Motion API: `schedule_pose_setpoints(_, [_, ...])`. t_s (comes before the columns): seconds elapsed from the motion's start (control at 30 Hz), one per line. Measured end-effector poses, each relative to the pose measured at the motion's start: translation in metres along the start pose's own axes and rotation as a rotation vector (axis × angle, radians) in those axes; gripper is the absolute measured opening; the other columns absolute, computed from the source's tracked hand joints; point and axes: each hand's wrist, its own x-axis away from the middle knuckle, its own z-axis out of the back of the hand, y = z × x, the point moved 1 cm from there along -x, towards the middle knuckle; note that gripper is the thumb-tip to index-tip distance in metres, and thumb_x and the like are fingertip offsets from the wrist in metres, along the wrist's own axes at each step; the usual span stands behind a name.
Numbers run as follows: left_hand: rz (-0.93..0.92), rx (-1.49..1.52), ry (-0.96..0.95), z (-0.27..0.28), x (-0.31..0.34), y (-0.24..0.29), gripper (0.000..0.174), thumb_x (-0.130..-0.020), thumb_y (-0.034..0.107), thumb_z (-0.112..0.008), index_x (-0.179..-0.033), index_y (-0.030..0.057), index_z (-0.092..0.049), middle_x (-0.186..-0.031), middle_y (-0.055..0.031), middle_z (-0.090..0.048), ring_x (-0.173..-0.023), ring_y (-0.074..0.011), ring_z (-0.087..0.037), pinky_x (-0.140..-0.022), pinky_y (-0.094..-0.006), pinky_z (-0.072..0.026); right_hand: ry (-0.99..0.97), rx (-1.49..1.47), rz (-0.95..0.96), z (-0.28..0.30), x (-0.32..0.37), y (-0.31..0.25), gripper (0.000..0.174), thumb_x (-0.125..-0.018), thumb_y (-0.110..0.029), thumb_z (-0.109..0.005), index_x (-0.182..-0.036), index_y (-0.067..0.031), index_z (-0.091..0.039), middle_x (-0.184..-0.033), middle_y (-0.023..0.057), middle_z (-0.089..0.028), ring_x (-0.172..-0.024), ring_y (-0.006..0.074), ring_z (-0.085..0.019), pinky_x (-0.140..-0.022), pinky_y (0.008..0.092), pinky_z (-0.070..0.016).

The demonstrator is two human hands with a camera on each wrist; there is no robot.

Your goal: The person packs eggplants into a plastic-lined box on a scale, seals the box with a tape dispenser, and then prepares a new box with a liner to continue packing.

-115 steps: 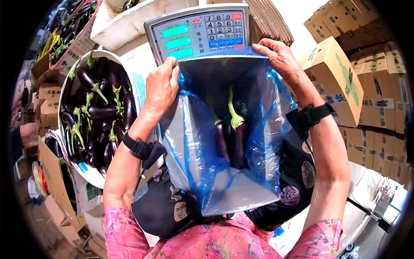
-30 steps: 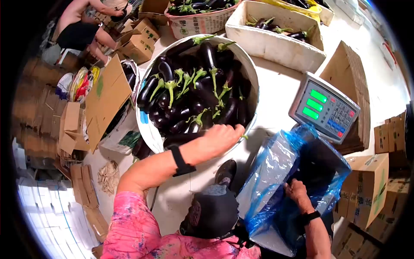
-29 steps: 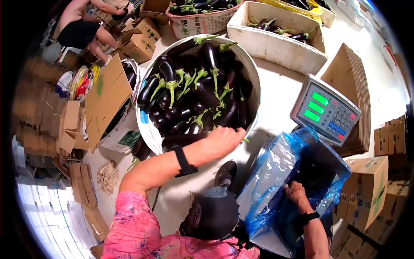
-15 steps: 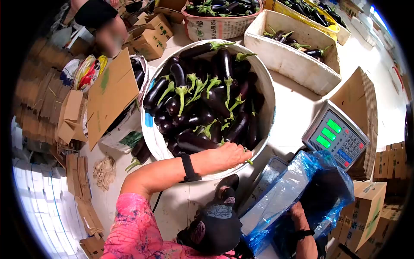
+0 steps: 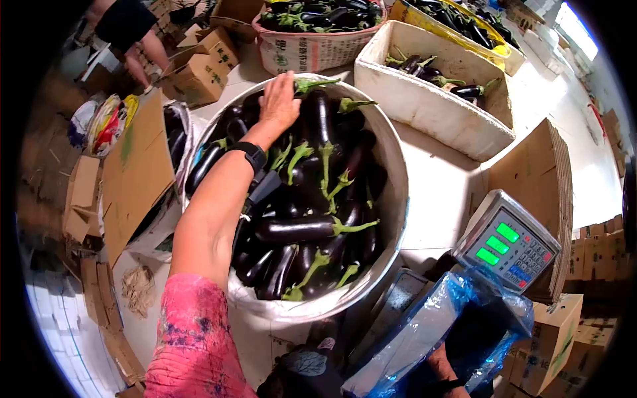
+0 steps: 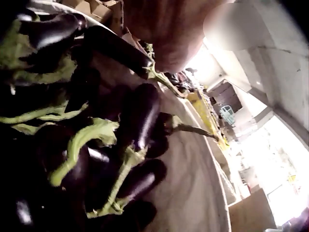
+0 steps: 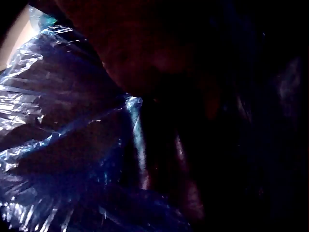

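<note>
My left hand (image 5: 279,103) reaches to the far rim of a white-lined round tub (image 5: 403,199) full of glossy dark eggplants. Just under this hand in the head view lies an eggplant, its green stem (image 5: 315,83) pointing right. The left wrist view has the same hand (image 6: 166,34) overlapping a long eggplant (image 6: 118,50); its fingertips are hidden, and I cannot tell if they grip. Nearer the front, another eggplant (image 5: 295,229) lies sideways on the heap. My right hand (image 5: 439,365) is down inside a blue plastic bag (image 5: 424,318), mostly in shadow. Close by it runs a pale stem (image 7: 138,140).
A scale display (image 5: 507,242) stands behind the bag, beside stacked flat cardboard (image 5: 531,172). Beyond the tub are a white foam box (image 5: 431,119) and a sack (image 5: 292,53) of eggplants. Cardboard boxes (image 5: 541,345) stand right; another person's legs (image 5: 142,60) show far left.
My left hand has left the tub's near rim for its far rim, uncovering the stem of the sideways eggplant. The right hand stays in the bag. Earlier, both hands were at the bag's edges.
</note>
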Motion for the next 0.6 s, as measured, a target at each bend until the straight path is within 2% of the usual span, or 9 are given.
schedule_pose_setpoints(0.1, [0.089, -0.053, -0.132, -0.025, -0.013, -0.023, 0.080, -0.081, 0.016, -0.072, -0.150, 0.0123, -0.031, -0.149, -0.0135, -0.040, -0.139, -0.0362, -0.034, -0.107, -0.0565, -0.0356, -0.015, 0.130, -0.042, -0.001, -0.004, 0.015, 0.050, -0.081, -0.042, -0.071, -0.119, -0.0091, -0.068, -0.109, 0.0194, -0.071, -0.104, 0.0321, -0.068, -0.084, 0.0402, -0.0540])
schedule_pose_setpoints(0.2, [0.008, -0.338, -0.136, -0.040, -0.013, -0.037, 0.075, -0.077, 0.015, -0.075, -0.145, 0.0165, -0.042, -0.132, -0.0114, -0.048, -0.127, -0.0339, -0.043, -0.099, -0.0525, -0.0386, -0.076, 0.568, 0.113, 0.004, 0.018, -0.004, 0.052, -0.080, -0.043, -0.071, -0.120, -0.0106, -0.067, -0.112, 0.0207, -0.069, -0.106, 0.0381, -0.066, -0.086, 0.0442, -0.0540])
schedule_pose_setpoints(0.23, [-0.115, -0.420, -0.027, -0.044, -0.016, -0.045, 0.066, -0.074, 0.011, -0.076, -0.135, 0.0168, -0.052, -0.119, -0.0096, -0.049, -0.118, -0.0317, -0.046, -0.094, -0.0503, -0.0397, -0.059, 0.552, 0.112, 0.002, 0.022, -0.010, 0.053, -0.079, -0.042, -0.072, -0.120, -0.0109, -0.066, -0.113, 0.0211, -0.069, -0.106, 0.0401, -0.065, -0.086, 0.0457, -0.0539])
schedule_pose_setpoints(0.27, [-0.087, -0.376, -0.060, -0.035, -0.016, -0.037, 0.060, -0.071, 0.009, -0.076, -0.127, 0.0169, -0.056, -0.115, -0.0090, -0.050, -0.114, -0.0314, -0.047, -0.090, -0.0504, -0.0412, -0.042, 0.535, 0.113, 0.003, 0.022, -0.016, 0.054, -0.077, -0.042, -0.072, -0.121, -0.0112, -0.066, -0.115, 0.0215, -0.068, -0.107, 0.0421, -0.064, -0.087, 0.0471, -0.0537])
schedule_pose_setpoints(0.4, [-0.172, -0.191, 0.025, -0.022, -0.005, -0.031, 0.049, -0.070, 0.014, -0.074, -0.116, 0.0117, -0.057, -0.115, -0.0128, -0.053, -0.113, -0.0340, -0.052, -0.089, -0.0502, -0.0450, -0.036, 0.284, 0.188, -0.004, 0.022, -0.040, 0.051, -0.074, -0.035, -0.073, -0.119, -0.0133, -0.066, -0.113, 0.0212, -0.067, -0.103, 0.0436, -0.063, -0.086, 0.0494, -0.0533])
schedule_pose_setpoints(0.47, [-0.340, -0.008, 0.112, 0.003, 0.000, -0.011, 0.045, -0.079, 0.025, -0.072, -0.112, 0.0004, -0.055, -0.110, -0.0236, -0.058, -0.107, -0.0451, -0.054, -0.089, -0.0510, -0.0451, -0.158, 0.757, 0.328, -0.018, -0.011, 0.036, 0.030, -0.077, -0.026, -0.065, -0.102, -0.0094, -0.068, -0.102, 0.0217, -0.067, -0.094, 0.0420, -0.063, -0.079, 0.0514, -0.0513])
schedule_pose_setpoints(0.5, [-0.201, 0.137, -0.023, 0.025, 0.006, 0.007, 0.046, -0.083, 0.031, -0.072, -0.110, -0.0019, -0.055, -0.108, -0.0264, -0.058, -0.102, -0.0465, -0.056, -0.088, -0.0492, -0.0456, -0.201, 0.972, 0.424, -0.024, -0.028, 0.078, 0.021, -0.079, -0.021, -0.060, -0.093, -0.0074, -0.069, -0.097, 0.0220, -0.067, -0.089, 0.0412, -0.063, -0.076, 0.0524, -0.0502])
schedule_pose_setpoints(0.53, [-0.122, 0.309, -0.148, 0.038, 0.011, 0.014, 0.051, -0.086, 0.035, -0.071, -0.115, -0.0030, -0.054, -0.112, -0.0249, -0.060, -0.100, -0.0412, -0.059, -0.087, -0.0454, -0.0467, -0.187, 0.874, 0.398, -0.021, -0.013, 0.042, 0.026, -0.083, -0.028, -0.058, -0.088, -0.0045, -0.068, -0.094, 0.0243, -0.067, -0.088, 0.0436, -0.063, -0.076, 0.0528, -0.0507])
schedule_pose_setpoints(0.6, [-0.252, 0.479, -0.127, 0.102, 0.039, 0.073, 0.062, -0.091, 0.032, -0.067, -0.140, -0.0008, -0.046, -0.127, -0.0144, -0.061, -0.110, -0.0254, -0.060, -0.097, -0.0359, -0.0458, -0.067, 0.620, 0.267, -0.008, 0.026, -0.069, 0.049, -0.093, -0.043, -0.053, -0.079, 0.0015, -0.066, -0.087, 0.0288, -0.065, -0.086, 0.0486, -0.063, -0.076, 0.0536, -0.0517])
